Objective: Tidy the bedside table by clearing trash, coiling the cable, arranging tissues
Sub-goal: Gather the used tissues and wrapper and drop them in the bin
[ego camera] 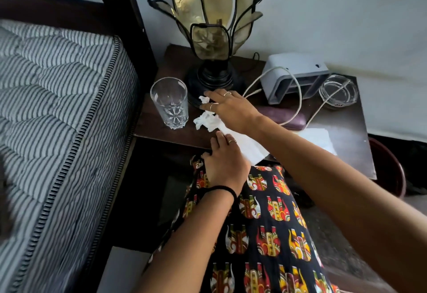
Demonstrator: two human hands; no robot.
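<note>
On the near left part of the dark wooden bedside table (342, 151), from the head view, I am watching the right hand (227, 108) reaching across with fingers spread fairly wide, palm down, over the crumpled white tissue scraps (206, 120). It is touching or almost touching them; I cannot tell whether anything is pinched underneath. I judge it is gathering this trash first, since the scraps are lying loose between the tall cut-glass tumbler (169, 102) and the black base of the petal-shaped amber glass lamp (212, 27).

The left hand (225, 163) is resting at the near edge of the table, fingers loosely extended and holding nothing I can see, its fingertips lying by a flat white tissue sheet (250, 148) that is overhanging the edge. Probably it is steadying that thin sheet so it is not sliding off.

Further right, the pale braided cable (298, 98) is looping uncoiled from the grey plastic box-shaped device (295, 78), across a soft purple pouch (280, 117) and toward the round clear glass ashtray (338, 90). A second flat white sheet (316, 139) is lying near the right side.

Left of the table, the striped quilted mattress (57, 108) is pressing close, leaving little room there. The tumbler looks heavy-bottomed yet is standing just beside the scraps, so a careless sweep could knock it.
</note>
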